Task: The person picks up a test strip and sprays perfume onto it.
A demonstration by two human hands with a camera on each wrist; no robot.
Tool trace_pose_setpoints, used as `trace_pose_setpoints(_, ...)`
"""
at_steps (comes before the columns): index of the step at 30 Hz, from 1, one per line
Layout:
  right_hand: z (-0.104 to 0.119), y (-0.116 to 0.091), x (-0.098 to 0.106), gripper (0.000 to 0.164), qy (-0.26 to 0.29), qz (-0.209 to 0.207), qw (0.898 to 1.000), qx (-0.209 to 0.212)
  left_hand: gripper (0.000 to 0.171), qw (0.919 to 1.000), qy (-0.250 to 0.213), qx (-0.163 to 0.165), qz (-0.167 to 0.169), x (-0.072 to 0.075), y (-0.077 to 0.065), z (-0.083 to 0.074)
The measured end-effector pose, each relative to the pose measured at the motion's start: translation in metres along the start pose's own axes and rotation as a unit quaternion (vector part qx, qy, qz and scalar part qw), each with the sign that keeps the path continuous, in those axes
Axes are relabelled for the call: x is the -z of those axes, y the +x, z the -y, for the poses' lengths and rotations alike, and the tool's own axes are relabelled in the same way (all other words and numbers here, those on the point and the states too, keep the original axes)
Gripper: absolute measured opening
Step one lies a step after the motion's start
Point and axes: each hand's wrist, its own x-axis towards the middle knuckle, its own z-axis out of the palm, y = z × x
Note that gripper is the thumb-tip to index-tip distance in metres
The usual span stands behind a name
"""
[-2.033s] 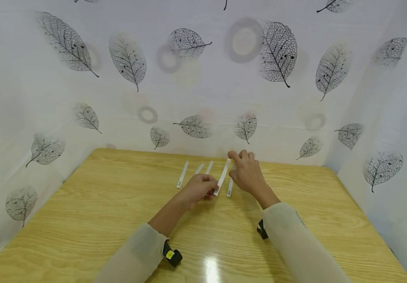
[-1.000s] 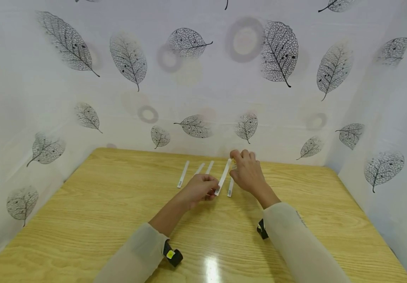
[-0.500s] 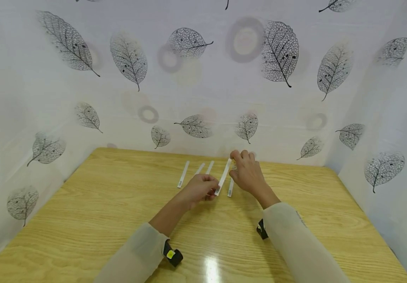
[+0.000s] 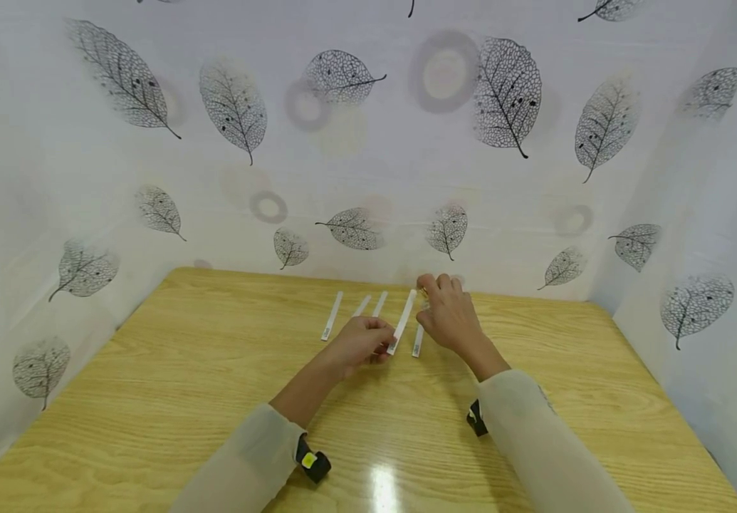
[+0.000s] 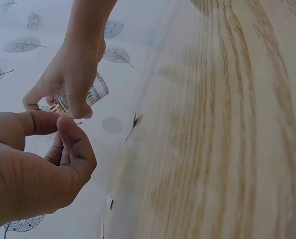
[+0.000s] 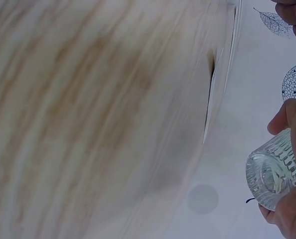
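Observation:
In the head view my left hand [image 4: 358, 345] pinches the lower end of a white paper strip [image 4: 403, 320], which slants up and away to the right. My right hand [image 4: 451, 313] grips a small bottle, its index finger bent over the top end. From the right wrist the bottle's clear ribbed glass base [image 6: 270, 174] shows between thumb and fingers; from the left wrist its glass side [image 5: 99, 89] and gold-coloured neck appear, like a perfume bottle. The held strip's upper end is close to the bottle's top. Whether liquid comes out cannot be seen.
On the wooden table [image 4: 214, 385] lie a white strip [image 4: 332, 315] at left, two more strips [image 4: 379, 304] partly behind my left hand, and another strip [image 4: 417, 340] below my right hand. A leaf-printed sheet [image 4: 381, 157] hangs behind and at both sides.
The held strip and the right hand have shifted only very slightly in the last half second. The strips on the table have not moved.

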Motion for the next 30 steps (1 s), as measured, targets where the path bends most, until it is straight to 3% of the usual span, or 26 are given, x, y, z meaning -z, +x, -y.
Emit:
trace_pose_setpoints(10, -0.004, -0.003, 0.003, 0.048, 0.002, 0.001, 1.000, 0.020, 0.013, 0.9997, 0.002, 0.011, -0.020, 0.004, 0.006, 0.005)
trace_pose_setpoints(19, -0.005, -0.003, 0.010, 0.047, -0.002, 0.013, 0.999, 0.032, 0.014, 0.9982, 0.037, 0.028, -0.038, 0.011, 0.024, 0.001)
trace_pose_setpoints(30, -0.005, -0.004, 0.017, 0.044, -0.003, 0.017, 0.999, 0.043, 0.018, 0.9874, 0.143, 0.045, -0.051, 0.021, 0.044, -0.007)
